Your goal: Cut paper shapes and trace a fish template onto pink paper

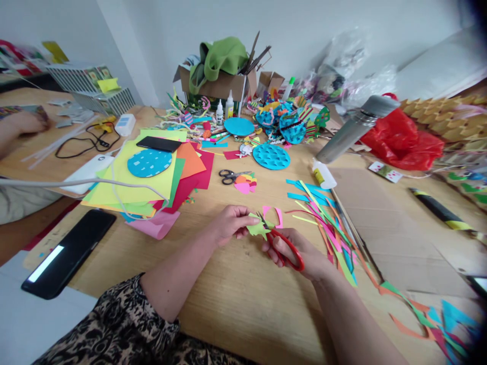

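Note:
My left hand point(233, 224) pinches a small piece of light green paper point(257, 228) above the bare wood near the table's middle. Red-handled scissors point(291, 248) are gripped in my right hand point(300, 249), their blades at the green paper's edge. Just beyond my hands lies a pink paper offcut point(279, 217). Farther off are black-handled scissors point(228, 176) beside a little pile of pink, orange and yellow paper cutouts point(245, 185).
Stacked coloured paper point(182, 172) with a dark phone point(158, 144) sits left. Paper strips point(331, 218), a glue bottle point(324, 175), a leaning steel flask point(353, 126) and cardboard point(380, 218) lie right. At the far left is another person's hand point(26, 121).

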Motion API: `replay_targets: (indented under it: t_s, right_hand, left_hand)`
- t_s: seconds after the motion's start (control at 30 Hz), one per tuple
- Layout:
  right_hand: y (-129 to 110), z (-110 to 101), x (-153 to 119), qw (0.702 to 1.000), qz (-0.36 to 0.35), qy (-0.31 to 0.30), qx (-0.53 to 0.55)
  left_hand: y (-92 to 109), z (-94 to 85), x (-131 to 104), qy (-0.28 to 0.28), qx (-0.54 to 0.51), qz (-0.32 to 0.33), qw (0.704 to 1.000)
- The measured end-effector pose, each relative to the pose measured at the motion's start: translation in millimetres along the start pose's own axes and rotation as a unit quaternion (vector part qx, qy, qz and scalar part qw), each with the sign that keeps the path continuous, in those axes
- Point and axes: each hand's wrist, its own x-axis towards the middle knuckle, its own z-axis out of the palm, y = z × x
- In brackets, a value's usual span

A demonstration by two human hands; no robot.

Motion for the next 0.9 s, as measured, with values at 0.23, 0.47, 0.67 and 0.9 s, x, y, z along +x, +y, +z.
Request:
replay_targets:
  t_s: [0.23,0.47,0.67,0.9]
  right_hand:
    - [-3.0,2.1,0.8,1.000,0.006,0.020,0.010]
    - [-3.2,4.2,2.2,1.000,-0.003,0.019,0.020]
    - [-4.6,6.0,2.8,1.000,-0.007,0.023,0.014]
    - [-4.2,5.5,2.8,1.000,-0.007,0.012,-0.009]
  left_hand:
    - [0.4,-0.6,-0.6,-0.032,-0.021,-0.026,0.999]
    - [-1.3,0.4,1.2,-0.003,-0.041,-0.024,0.999]
    - [-0.3,2.3,1.3,0.010,-0.045,-0.016,0.999]
    - [-2.1,1.6,1.8,0.016,-0.009,-0.001,1.000]
